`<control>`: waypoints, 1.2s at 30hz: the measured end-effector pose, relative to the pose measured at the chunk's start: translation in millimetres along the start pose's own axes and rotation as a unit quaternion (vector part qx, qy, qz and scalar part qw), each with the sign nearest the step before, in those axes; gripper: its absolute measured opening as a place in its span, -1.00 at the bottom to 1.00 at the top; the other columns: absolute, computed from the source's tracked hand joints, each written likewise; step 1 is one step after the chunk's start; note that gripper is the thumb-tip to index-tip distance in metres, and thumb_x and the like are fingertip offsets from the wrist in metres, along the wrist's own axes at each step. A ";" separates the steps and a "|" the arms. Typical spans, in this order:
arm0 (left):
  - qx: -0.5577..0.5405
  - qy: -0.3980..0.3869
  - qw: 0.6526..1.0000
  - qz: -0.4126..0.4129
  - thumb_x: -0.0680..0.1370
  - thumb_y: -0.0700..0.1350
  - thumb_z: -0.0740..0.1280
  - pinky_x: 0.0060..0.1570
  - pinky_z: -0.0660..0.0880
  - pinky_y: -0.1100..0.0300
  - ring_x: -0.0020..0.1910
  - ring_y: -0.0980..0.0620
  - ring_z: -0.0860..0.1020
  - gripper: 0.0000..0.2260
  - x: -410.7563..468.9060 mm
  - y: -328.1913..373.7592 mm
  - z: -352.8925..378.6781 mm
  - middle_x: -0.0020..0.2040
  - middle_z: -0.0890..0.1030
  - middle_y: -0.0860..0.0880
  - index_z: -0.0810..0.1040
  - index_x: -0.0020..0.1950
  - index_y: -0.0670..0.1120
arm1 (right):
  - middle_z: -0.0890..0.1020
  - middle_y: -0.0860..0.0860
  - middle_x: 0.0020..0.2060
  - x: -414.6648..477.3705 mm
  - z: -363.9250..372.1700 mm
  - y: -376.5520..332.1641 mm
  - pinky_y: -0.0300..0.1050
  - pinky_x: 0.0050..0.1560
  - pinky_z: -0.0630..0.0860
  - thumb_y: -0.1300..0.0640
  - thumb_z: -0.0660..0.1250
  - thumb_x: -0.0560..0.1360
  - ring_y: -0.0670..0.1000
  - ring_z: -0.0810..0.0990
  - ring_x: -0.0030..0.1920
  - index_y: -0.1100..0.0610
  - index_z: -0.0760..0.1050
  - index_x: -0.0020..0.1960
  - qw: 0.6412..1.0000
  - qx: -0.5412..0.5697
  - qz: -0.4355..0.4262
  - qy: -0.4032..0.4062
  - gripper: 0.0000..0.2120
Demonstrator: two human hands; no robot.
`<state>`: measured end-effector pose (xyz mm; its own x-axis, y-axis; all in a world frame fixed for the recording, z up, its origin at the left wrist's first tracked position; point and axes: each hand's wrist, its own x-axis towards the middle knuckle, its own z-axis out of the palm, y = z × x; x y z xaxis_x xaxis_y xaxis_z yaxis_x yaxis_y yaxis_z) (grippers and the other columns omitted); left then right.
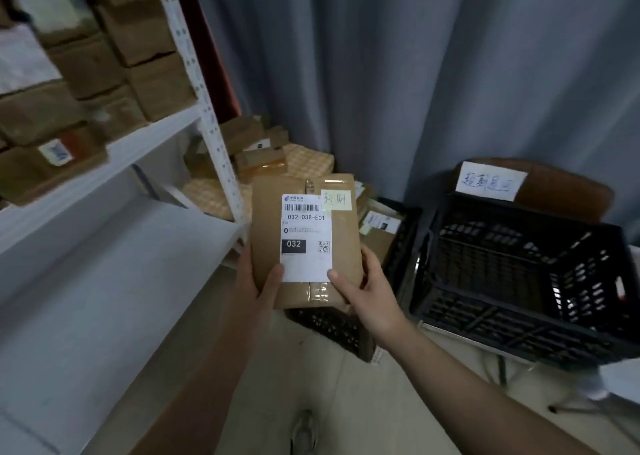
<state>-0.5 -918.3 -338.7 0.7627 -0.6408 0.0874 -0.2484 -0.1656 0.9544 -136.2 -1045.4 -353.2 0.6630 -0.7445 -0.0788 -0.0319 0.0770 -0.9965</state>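
A brown cardboard parcel (343, 243) is held up in front of me in the head view. It carries a white shipping label (306, 236) reading 032-038-E01 and a small yellow handwritten note (336, 200) at its top right. My left hand (258, 281) grips its lower left edge, thumb on the label's bottom corner. My right hand (367, 288) grips the lower right edge, thumb on the front beside the label.
A white metal shelf unit (114, 163) on the left holds several brown boxes above a bare lower shelf. A black plastic crate (519, 330) stands at right under a handwritten sign (490, 186). More parcels (263, 156) lie on the floor before a grey curtain.
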 end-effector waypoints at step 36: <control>0.362 -0.430 0.827 0.022 0.46 0.17 0.36 0.39 0.19 -0.19 0.46 -0.14 0.14 -0.20 397.3 -145.2 313.7 0.52 0.06 -0.05 -0.06 0.54 0.14 | 0.32 0.02 0.45 367.4 -176.9 151.7 -0.06 0.37 0.31 0.08 0.35 0.54 0.05 0.31 0.43 0.06 -0.02 0.56 0.926 -0.130 0.252 0.251 -0.26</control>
<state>151.3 -1384.0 -532.1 0.1136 -0.9026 -0.4152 -0.7945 -0.3334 0.5075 -29.7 -1424.6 -538.2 0.0869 -0.8765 -0.4735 -0.4646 0.3848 -0.7975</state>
